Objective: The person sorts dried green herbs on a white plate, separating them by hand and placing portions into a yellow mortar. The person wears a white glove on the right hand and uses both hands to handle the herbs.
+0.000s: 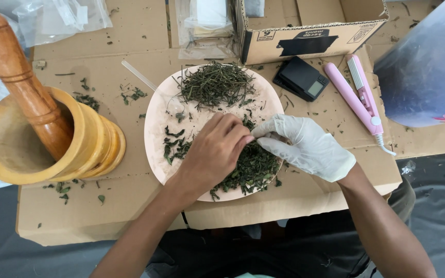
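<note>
at your far left the wooden mortar [37, 149] stands on the cardboard sheet [130, 206] with the pestle [19, 77] leaning in it; both are well apart from your hands, and a few leaf crumbs lie around the base.

next comes the pale pink plate [155, 128], where the work is. bare stems [215, 82] are heaped at its far edge and dark stripped leaves [253, 167] are spread along the near edge, under and beside your hands. keep those two heaps apart as they are now, so that nothing needs sorting twice.

your bare left hand [215, 152] is curled narrow over the middle of the plate, fingertips pinched together against those of your gloved right hand [305, 146], which is pinched too. whatever sits between them is hidden; it looks like a thin sprig, though i cannot tell for sure. hold low over the plate so loose bits fall onto it and not the cardboard, grip one end firmly, and draw the other fingers along gently rather than tearing.

further right, a small black scale [301, 78] and a pink sealing tool [360, 95] lie below an open cardboard box [310, 36], clear of your right wrist. mind your right elbow near the cardboard's edge.
</note>
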